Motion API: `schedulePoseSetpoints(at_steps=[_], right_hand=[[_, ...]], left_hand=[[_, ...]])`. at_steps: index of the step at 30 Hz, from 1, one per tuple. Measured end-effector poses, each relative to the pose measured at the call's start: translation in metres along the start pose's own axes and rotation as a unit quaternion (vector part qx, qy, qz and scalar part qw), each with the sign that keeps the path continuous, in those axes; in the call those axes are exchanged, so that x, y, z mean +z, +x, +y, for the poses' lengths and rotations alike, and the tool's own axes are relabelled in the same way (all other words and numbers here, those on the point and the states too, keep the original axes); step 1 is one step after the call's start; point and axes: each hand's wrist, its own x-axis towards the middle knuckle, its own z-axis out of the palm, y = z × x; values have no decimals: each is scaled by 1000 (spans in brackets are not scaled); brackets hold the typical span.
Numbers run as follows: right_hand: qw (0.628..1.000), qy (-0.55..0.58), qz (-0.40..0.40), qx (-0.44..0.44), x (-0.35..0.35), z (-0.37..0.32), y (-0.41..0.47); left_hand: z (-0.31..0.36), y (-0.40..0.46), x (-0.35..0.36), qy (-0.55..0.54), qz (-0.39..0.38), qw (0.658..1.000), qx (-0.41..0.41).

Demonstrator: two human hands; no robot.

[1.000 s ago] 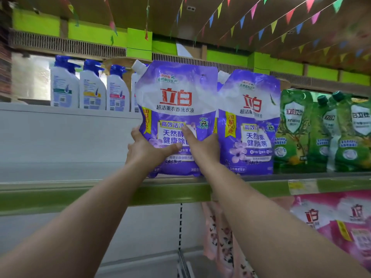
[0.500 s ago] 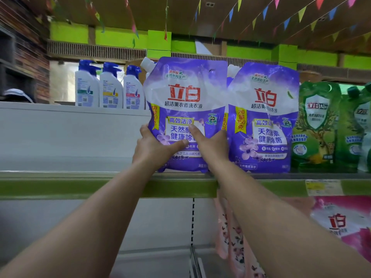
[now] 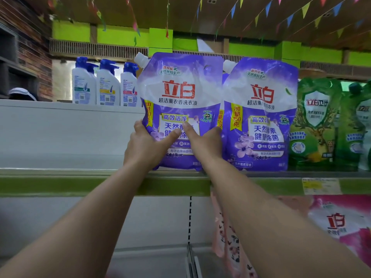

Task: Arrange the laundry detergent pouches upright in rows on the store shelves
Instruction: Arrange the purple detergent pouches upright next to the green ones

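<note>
The purple detergent pouch [image 3: 180,109] stands upright on the green-edged shelf [image 3: 60,184], touching a second purple pouch [image 3: 261,117] on its right. The left hand [image 3: 144,147] and right hand [image 3: 204,145] clasp its lower sides, thumbs across the front. Likely heavy, soft-walled and slick; gripping low seems steadiest.

I cannot see the fingers of my left hand [image 3: 145,146] or right hand [image 3: 206,143] behind the held purple pouch [image 3: 180,93]; both hands cover its lower label; a further pouch between it and the second purple pouch [image 3: 261,109] shows only as a sliver; the green pouches [image 3: 319,125] and pink pouches [image 3: 341,223] are cut by the right edge; the white bottles' [image 3: 105,85] print is too small to read.
</note>
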Motion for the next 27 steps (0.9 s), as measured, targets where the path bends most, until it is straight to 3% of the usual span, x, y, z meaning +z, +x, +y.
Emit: schedulePoseSetpoints(at_steps=[9, 14, 20, 27], right_hand=[[1000, -4, 8, 11, 0, -2, -5], [997, -36, 52, -46, 3, -3, -11], [984, -118, 81, -106, 2, -5, -20], [971, -185, 60, -142, -5, -6, -33]], left_hand=[[-1, 0, -2, 22, 26, 999, 0], [1, -3, -2, 46, 48, 998, 7], [0, -6, -2, 93, 105, 987, 78], [3, -17, -3, 170, 85, 961, 199]])
